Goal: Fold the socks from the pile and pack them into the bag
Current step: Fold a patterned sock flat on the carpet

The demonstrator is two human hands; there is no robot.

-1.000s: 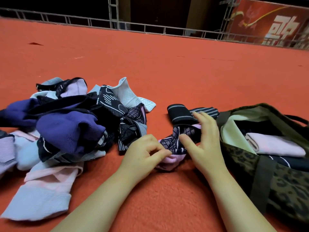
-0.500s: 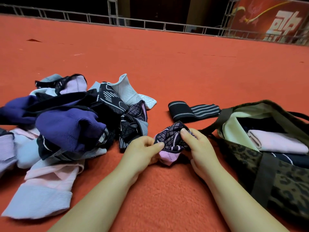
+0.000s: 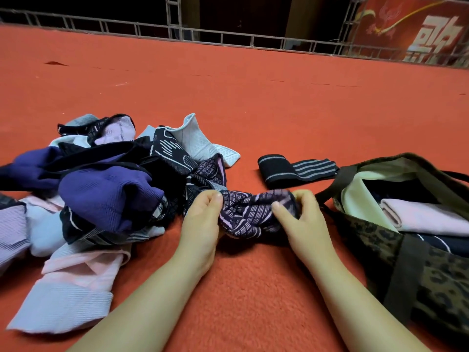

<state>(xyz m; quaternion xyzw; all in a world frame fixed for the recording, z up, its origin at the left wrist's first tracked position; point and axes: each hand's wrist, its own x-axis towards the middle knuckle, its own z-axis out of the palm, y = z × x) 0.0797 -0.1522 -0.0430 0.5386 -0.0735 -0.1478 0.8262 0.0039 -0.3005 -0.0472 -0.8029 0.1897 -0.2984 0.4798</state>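
Both hands on one dark patterned sock (image 3: 250,214), held just above the red carpet (image 3: 253,102), between the sock pile (image 3: 106,189) and the bag (image 3: 416,240). Left hand (image 3: 200,224): fingers curled, thumb and forefinger pinching the sock's left end. Right hand (image 3: 302,219): fingers curled over the right end, thumb pressed to the fabric. Bag open at right, a folded pink sock (image 3: 426,217) inside. A black striped sock (image 3: 294,168) flat on the carpet beyond the hands, apart from the pile
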